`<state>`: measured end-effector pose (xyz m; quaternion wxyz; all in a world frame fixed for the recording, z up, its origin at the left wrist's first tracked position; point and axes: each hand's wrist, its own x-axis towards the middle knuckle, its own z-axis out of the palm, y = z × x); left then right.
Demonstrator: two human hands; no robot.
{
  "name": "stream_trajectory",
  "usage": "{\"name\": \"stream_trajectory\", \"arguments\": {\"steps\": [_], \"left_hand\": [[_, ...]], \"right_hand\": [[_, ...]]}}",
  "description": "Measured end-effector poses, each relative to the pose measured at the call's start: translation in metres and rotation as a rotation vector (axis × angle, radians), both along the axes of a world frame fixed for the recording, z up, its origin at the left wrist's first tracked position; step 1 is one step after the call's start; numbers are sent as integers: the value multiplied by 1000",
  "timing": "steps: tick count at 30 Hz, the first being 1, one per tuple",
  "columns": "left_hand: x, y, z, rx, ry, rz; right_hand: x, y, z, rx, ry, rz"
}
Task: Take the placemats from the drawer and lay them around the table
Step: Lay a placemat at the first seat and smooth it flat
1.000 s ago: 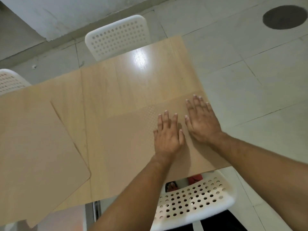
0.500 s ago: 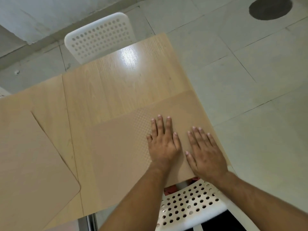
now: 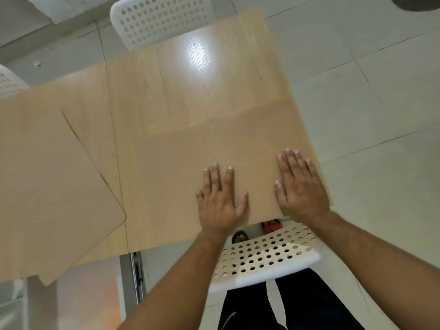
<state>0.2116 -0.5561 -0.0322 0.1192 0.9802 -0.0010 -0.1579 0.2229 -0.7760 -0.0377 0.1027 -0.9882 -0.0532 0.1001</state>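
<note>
Both hands flat on the near placemat (image 3: 190, 167): L hand (image 3: 217, 201) mid-mat, R hand (image 3: 300, 189) by its right edge. Fingers straight & spread, gripping nothing, just pressing down. Mat lies at the near right corner of the table (image 3: 190, 79). A second placemat (image 3: 47, 182) sits far left, skewed, one corner hanging off the near edge. White chair (image 3: 262, 258) below the hands, another chair (image 3: 162, 17) opposite.
</note>
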Motion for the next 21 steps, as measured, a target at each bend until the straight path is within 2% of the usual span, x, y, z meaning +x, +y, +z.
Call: {"name": "stream_trajectory", "arguments": {"steps": [4, 8, 13, 15, 18, 21], "left_hand": [[2, 50, 5, 15, -1, 109], [0, 54, 3, -15, -39, 120], [0, 56, -3, -46, -58, 138], [-1, 58, -7, -139, -135, 179], [-3, 67, -14, -360, -349, 294], [-7, 76, -18, -370, -369, 246]], "right_hand": [[-1, 2, 0, -10, 8, -3], [-1, 19, 10, 34, 7, -41], [12, 119, 21, 153, -8, 162], [24, 152, 19, 147, 20, 192], [45, 171, 13, 93, 42, 214], [51, 171, 7, 43, 34, 227]]}}
